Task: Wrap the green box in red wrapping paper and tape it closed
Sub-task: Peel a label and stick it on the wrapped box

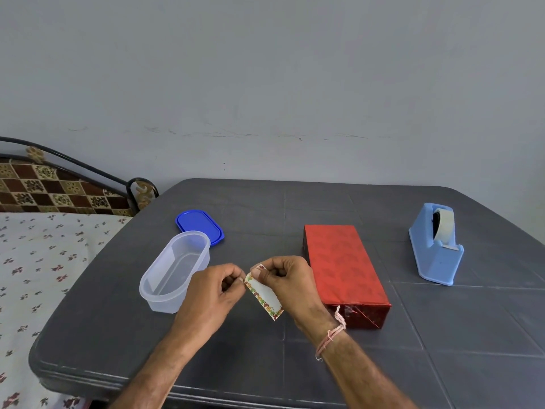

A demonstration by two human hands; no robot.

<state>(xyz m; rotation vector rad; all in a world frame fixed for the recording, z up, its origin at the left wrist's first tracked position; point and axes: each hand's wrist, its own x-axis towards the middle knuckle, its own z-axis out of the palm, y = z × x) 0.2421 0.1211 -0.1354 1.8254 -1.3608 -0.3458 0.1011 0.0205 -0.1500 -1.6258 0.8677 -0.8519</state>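
red-wrapped box (342, 270) on table (295, 364), just right of right hand (290, 278), long axis running away from person | right hand and left hand (215, 293) both pinch floral-edged label (265, 295) at top end | right hand nearer box

Left hand (211, 293): bare, forearm uncovered to the near edge.
Right hand (290, 283): bare as well.
Wrist thread (329, 336): pinkish-white, wound round the right wrist, frayed end loose.
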